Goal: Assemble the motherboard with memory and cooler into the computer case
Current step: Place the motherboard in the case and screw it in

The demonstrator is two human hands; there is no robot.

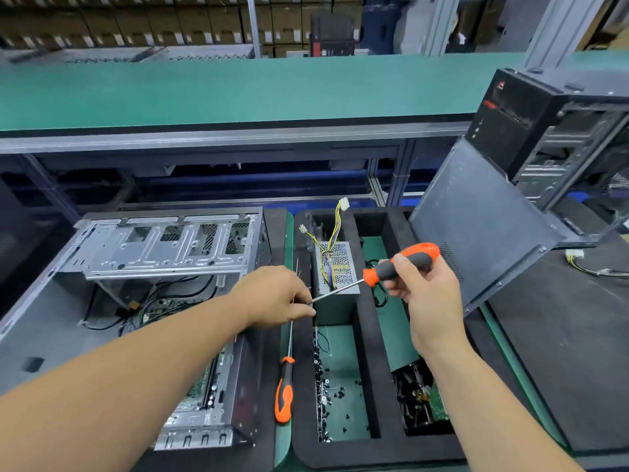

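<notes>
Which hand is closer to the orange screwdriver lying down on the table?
Left. The left hand is just above the lying screwdriver, near its shaft tip. The right hand is farther right, holding another screwdriver.

Bright, even overhead light fills the scene, with only soft shadows inside the computer case (163,301). Wide-angle distortion bends the conveyor belt (238,93) and the edges. The stacked boxes (136,25) behind are blurred; nearer objects are reasonably sharp, without harsh glare.

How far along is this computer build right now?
Done: the motherboard already lies inside the open case. In hand: right hand grips a screwdriver, left hand pinches its tip. Left: apparently screwing down; the power supply sits in the foam tray.
</notes>
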